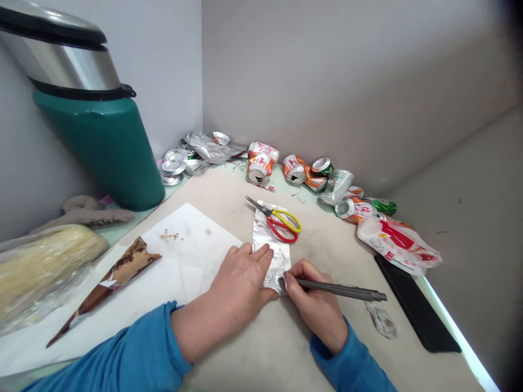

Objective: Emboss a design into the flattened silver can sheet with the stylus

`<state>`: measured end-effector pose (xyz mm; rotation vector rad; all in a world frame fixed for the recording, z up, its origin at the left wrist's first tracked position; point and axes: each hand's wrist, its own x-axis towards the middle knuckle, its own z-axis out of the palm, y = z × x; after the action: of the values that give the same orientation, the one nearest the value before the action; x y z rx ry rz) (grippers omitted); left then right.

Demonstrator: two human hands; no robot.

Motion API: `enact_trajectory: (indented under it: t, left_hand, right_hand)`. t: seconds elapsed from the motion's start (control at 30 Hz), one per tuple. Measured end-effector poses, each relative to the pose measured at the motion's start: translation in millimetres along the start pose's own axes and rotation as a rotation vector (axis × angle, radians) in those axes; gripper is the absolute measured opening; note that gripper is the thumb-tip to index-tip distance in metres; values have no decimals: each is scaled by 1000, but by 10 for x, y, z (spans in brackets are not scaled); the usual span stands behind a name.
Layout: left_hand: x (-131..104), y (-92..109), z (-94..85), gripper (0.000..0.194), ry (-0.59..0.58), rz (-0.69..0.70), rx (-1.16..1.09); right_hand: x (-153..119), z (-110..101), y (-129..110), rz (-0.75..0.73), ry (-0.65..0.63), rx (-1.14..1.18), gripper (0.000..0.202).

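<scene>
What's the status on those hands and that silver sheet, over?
Right fingers gripping dark pen, tip at sheet's dimpled near end. Left fingers resting on silver sheet. Scissors lying across its far end, clear of pen tip.

With the clock centred on the silver sheet point(280, 251), a patch of fine dimples is seen at six o'clock, beside the dark grey pen point(339, 288). Yellow and red are shown by the handles of the scissors point(268, 211) at twelve. The bottle point(98, 147) at ten is coloured teal and silver; the can point(262, 162) at twelve is printed orange, white and pink. White paper point(218, 234) at nine is specked brown. The bag point(393, 249) at three is patterned red on white, and black is shown by the slab point(419, 307) at four.
</scene>
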<state>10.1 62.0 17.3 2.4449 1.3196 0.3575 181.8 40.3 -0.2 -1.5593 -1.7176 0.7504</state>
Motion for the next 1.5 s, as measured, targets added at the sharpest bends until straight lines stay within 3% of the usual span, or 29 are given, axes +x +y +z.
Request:
enact_trajectory:
  t: [1.5]
  left_hand:
    - [10, 0, -3, 47, 11, 1, 1]
  right_hand:
    - [-21, -6, 13, -75, -89, -46, 21]
